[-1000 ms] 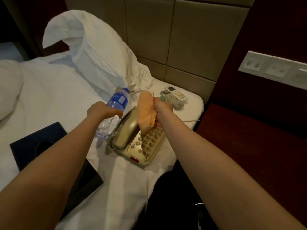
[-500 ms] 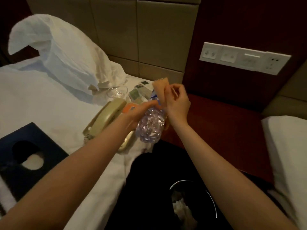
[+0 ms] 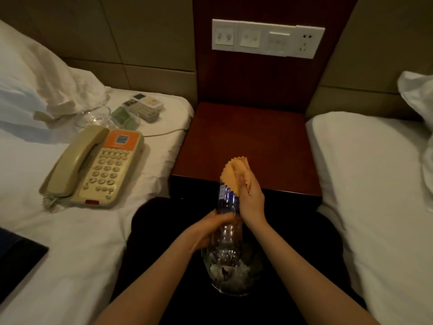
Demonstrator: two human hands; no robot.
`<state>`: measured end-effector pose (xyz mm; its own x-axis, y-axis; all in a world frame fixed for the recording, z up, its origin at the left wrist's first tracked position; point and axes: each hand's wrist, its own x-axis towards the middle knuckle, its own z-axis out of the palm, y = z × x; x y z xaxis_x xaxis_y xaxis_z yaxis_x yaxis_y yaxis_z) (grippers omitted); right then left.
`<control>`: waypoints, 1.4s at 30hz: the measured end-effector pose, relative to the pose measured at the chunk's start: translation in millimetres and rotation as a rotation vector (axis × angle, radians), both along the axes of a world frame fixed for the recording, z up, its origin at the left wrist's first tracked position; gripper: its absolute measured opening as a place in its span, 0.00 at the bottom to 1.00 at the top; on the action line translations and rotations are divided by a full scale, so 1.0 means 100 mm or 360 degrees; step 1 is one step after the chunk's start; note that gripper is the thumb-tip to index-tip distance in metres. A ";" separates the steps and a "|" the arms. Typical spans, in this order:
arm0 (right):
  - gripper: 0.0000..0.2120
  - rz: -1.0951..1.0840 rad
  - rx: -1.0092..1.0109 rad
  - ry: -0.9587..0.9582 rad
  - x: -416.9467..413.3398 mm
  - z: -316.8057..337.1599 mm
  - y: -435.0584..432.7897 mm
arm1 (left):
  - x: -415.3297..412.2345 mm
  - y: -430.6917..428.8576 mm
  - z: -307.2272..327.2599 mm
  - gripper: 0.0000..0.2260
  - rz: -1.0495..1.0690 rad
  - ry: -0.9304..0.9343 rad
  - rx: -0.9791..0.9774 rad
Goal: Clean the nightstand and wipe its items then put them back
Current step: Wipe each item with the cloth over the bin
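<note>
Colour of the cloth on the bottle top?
Orange cloth with a zigzag-cut edge, gripped in the right hand; head view.

The left hand [image 3: 209,228] has carried the water bottle [image 3: 228,245] away from the phone [image 3: 98,165] on the bed [image 3: 70,231] to just before the front edge of the bench [image 3: 246,141]. The right hand [image 3: 251,198] has left the phone too and now wraps the orange cloth [image 3: 234,174] around the bottle's upper part.
</note>
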<state>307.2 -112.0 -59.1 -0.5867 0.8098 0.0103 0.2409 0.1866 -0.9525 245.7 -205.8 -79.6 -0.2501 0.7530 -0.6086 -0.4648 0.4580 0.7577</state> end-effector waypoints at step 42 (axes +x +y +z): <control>0.16 0.0124 -0.0422 -0.0084 0.11 -0.55 -0.31 | -0.06 0.01 -0.26 0.17 0.0548 0.0015 0.0174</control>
<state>318.6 -143.0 -113.8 -0.6413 0.7326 -0.2281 0.2860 -0.0476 -0.9570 239.4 -204.9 -106.0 -0.5058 0.6843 -0.5253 -0.5702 0.1917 0.7988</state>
